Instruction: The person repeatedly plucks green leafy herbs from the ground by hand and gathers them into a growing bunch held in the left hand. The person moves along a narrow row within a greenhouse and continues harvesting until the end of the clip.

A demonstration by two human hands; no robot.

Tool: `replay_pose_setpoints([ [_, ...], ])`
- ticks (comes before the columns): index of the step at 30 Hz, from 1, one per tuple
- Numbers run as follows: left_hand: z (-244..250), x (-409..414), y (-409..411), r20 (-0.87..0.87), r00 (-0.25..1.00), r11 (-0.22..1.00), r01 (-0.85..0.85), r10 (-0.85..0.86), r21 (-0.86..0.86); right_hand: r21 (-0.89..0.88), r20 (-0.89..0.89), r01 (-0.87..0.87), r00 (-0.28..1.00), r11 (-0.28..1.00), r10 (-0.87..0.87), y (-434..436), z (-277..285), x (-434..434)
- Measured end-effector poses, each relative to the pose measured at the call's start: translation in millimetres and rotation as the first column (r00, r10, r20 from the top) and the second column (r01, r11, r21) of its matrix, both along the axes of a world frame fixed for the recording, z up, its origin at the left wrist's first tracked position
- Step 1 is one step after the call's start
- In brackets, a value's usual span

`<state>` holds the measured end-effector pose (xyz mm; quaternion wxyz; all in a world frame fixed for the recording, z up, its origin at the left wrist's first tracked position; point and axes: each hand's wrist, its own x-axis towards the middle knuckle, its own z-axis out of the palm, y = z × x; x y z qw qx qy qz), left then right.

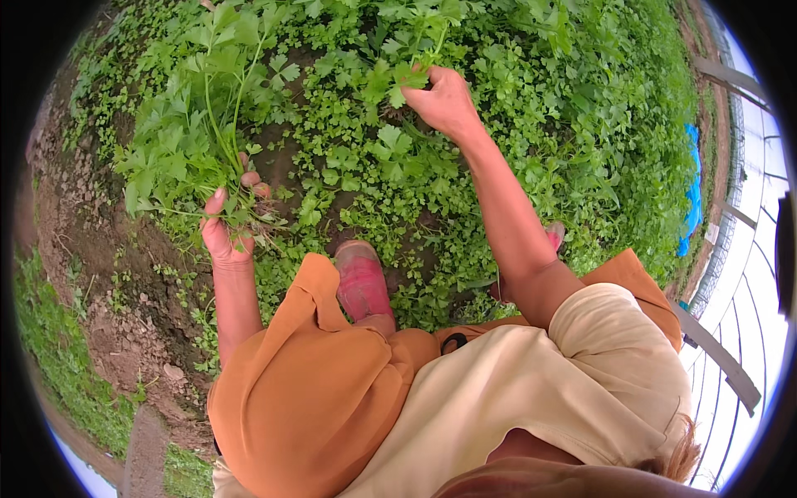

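In the head view, my left hand (231, 215) holds a bunch of leafy green plants (187, 137), which look like celery or parsley. Thin roots (264, 224) hang at the base of the bunch, beside the fingertips. Up and to the right, my right hand (439, 96) is closed on the stems of a leafy green plant (398, 78), its thumb and fingers pinched together. Whether that plant is still rooted, I cannot tell. Low green plants (361, 162) cover the soil between and below both hands.
My red shoe (364, 283) stands among the plants, and part of the other shoe (554, 236) shows at the right. Bare soil (131, 311) lies at the left. A blue sheet (692, 190) lies at the far right, near the greenhouse's curved frame (722, 361).
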<state>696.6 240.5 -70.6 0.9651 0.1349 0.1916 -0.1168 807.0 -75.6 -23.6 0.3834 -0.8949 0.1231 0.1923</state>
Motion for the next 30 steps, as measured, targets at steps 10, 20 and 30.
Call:
replay_pose_setpoints([
  [10,16.0,-0.3,4.4,0.005,1.000,1.000,-0.030,0.030,0.001,-0.404,0.012,-0.220,0.969,0.888,0.245,48.3,-57.9,22.4],
  [20,12.6,-8.9,7.2,0.025,0.999,0.998,-0.046,0.047,-0.041,0.253,0.075,0.205,0.970,0.946,-0.230,-1.9,-56.5,19.4],
  [30,31.4,4.9,-21.3,-0.123,0.987,0.888,0.149,-0.105,0.435,0.446,-0.108,-0.329,0.903,0.832,0.415,46.4,24.8,-0.3],
])
